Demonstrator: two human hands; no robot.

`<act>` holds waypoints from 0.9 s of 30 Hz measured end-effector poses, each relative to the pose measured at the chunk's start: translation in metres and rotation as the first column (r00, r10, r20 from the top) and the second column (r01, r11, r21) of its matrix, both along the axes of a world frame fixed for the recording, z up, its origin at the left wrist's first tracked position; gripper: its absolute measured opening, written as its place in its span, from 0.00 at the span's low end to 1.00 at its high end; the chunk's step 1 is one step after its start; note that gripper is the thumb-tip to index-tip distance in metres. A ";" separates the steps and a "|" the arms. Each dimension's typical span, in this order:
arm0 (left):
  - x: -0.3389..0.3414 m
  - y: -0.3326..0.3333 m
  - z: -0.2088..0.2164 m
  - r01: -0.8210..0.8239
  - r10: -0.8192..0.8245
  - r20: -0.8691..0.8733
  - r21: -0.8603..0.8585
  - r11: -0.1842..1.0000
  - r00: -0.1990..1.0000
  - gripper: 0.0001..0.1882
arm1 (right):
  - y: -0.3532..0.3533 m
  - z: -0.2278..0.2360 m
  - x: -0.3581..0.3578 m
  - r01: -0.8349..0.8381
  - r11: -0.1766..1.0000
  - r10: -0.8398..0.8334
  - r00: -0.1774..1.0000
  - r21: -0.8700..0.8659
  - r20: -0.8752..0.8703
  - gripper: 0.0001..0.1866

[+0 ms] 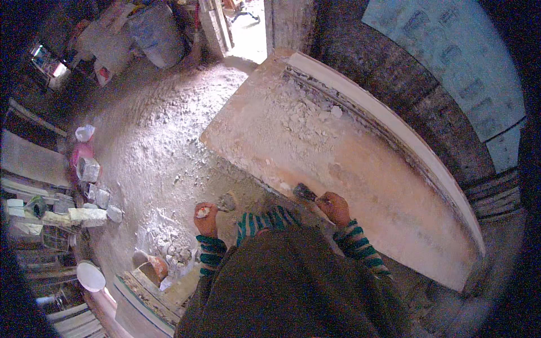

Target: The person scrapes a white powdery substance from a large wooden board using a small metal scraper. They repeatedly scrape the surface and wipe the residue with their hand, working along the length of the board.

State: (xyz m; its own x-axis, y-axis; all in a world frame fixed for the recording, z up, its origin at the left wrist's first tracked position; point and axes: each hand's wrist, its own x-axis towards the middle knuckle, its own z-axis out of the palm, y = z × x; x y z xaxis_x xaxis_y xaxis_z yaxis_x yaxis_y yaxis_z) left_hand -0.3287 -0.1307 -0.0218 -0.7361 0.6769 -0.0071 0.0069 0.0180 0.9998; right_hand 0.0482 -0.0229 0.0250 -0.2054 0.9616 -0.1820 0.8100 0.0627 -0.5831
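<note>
My right hand point(333, 208) is closed round a scraper point(305, 192), its dark, flat end at the near edge of a large dusty board point(366, 194). The board's surface is pale orange-brown, with crumbled whitish material point(307, 121) scattered over its far part. Off to the left, my left hand point(206, 218) is curled shut over the floor, with something whitish showing at its fingers. Just beside those fingers is a greyish-white piece point(226, 201); whether it belongs to what the hand holds is unclear.
A raised pale rim point(389, 127) runs along the board's far side. White rubble point(176, 248) lies heaped on the floor at lower left, near an orange-brown container point(158, 266). Shelves with small containers point(87, 169) line the left. Beyond the board is a bright doorway point(248, 34).
</note>
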 end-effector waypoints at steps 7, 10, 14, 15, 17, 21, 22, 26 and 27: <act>0.041 0.012 0.018 0.078 -0.078 -0.005 0.079 0.994 0.997 0.10 | 0.021 -0.006 -0.039 -0.118 0.992 0.119 0.992 0.035 -0.030 0.16; 0.053 0.015 0.044 0.136 -0.137 -0.016 -0.081 0.987 0.990 0.11 | 0.030 -0.010 -0.046 -0.131 0.988 0.137 0.988 0.081 -0.067 0.15; 0.052 0.017 0.045 0.121 -0.115 -0.130 0.045 0.992 0.985 0.11 | 0.028 0.013 -0.007 -0.067 0.985 0.085 0.991 -0.160 0.108 0.15; 0.052 0.015 0.045 0.109 -0.105 -0.090 0.041 0.993 0.990 0.10 | 0.024 0.015 0.001 -0.103 0.981 0.123 0.986 -0.167 0.112 0.14; 0.048 0.014 0.034 0.093 -0.093 0.006 0.041 0.995 0.996 0.10 | 0.016 -0.015 -0.010 -0.111 0.994 0.111 0.990 0.009 -0.087 0.14; 0.048 0.010 0.022 0.098 -0.100 -0.069 -0.020 0.995 0.993 0.08 | 0.032 -0.039 -0.071 -0.193 0.971 0.205 0.976 0.139 -0.079 0.14; 0.046 0.009 0.021 0.110 -0.114 -0.134 -0.038 0.993 0.984 0.08 | 0.034 -0.026 -0.073 -0.198 0.976 0.203 0.978 0.087 -0.049 0.14; 0.050 0.011 0.043 0.107 -0.116 -0.355 -0.046 0.993 0.928 0.08 | 0.036 0.015 -0.029 -0.141 0.982 0.152 0.985 -0.126 0.078 0.15; 0.051 0.010 0.043 0.103 -0.110 -0.252 -0.041 0.994 0.961 0.08 | 0.030 0.017 -0.018 -0.107 0.977 0.128 0.986 -0.182 0.109 0.15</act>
State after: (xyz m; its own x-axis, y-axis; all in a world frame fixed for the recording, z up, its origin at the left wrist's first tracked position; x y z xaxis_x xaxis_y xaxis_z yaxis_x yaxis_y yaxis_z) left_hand -0.2773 -0.1203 0.0211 -0.6400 0.7534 0.1509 0.2637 0.0309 0.9641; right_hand 0.0298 0.0069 0.0417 -0.2816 0.8831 -0.3754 0.8674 0.0670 -0.4930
